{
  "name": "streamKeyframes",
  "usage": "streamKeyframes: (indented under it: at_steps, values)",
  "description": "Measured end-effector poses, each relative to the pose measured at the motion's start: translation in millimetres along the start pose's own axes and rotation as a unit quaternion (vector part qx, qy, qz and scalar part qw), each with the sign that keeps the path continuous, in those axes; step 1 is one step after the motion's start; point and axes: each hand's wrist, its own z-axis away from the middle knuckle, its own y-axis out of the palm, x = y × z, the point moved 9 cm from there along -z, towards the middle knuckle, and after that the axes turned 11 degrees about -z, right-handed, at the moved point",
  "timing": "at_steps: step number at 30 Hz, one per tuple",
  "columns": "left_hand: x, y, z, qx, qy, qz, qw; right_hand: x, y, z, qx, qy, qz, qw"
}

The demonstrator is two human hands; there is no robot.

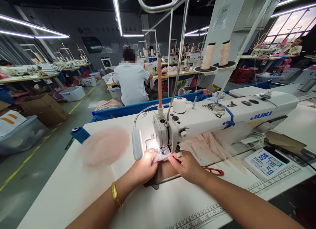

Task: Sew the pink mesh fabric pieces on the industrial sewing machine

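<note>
A white Juki sewing machine [222,118] stands on a white table [74,186]. Under its needle lies a small pale fabric piece [161,156], lit by the machine lamp [137,145]. My left hand [145,166], with a gold bangle on the wrist, pinches the piece from the left. From the right, my right hand [187,164] grips the same piece with closed fingers. More pale pink fabric [209,143] is bunched under the machine arm behind my right hand.
A pink fabric patch [105,146] lies on the table to the left. Red-handled snips [214,171] rest by my right wrist. Two thread cones [217,54] stand behind the machine. A person in a white shirt [132,82] sits ahead; bins and boxes line the aisle at left.
</note>
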Motion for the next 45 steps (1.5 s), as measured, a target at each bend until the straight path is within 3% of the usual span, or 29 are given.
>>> streamKeyframes:
  at_steps: [5, 7, 11, 13, 16, 27, 35, 45]
  values:
    - [-12.3, -6.7, 1.9, 0.005, 0.029, -0.007, 1.000, 0.7, 1.3, 1.1, 0.033, -0.010, -0.007, 0.999]
    - [-21.5, -4.7, 8.1, -0.004, 0.064, -0.036, 0.997, 4.3, 5.3, 4.1, 0.082, -0.038, 0.014, 0.996]
    - [-35.6, 1.2, 27.9, -0.077, 0.114, -0.149, 0.979, 11.6, 14.8, 14.3, 0.200, -0.101, 0.099, 0.969]
    - [-42.8, 1.2, 38.6, -0.127, 0.141, -0.175, 0.966, 11.7, 13.2, 16.1, 0.217, -0.104, 0.130, 0.962]
    - [-51.9, 2.8, 48.5, -0.147, 0.184, -0.153, 0.960, 10.2, 12.1, 17.2, 0.233, -0.095, 0.165, 0.953]
    - [-53.5, 6.1, 53.4, -0.178, 0.195, -0.180, 0.948, 5.6, 13.6, 18.6, 0.246, -0.077, 0.193, 0.947]
    - [-49.0, 4.3, 45.6, -0.169, 0.177, -0.197, 0.949, -2.6, 13.5, 14.2, 0.202, -0.073, 0.250, 0.944]
    - [-42.0, 6.4, 40.4, -0.164, 0.169, -0.183, 0.954, -5.1, 9.0, 9.6, 0.161, -0.071, 0.227, 0.958]
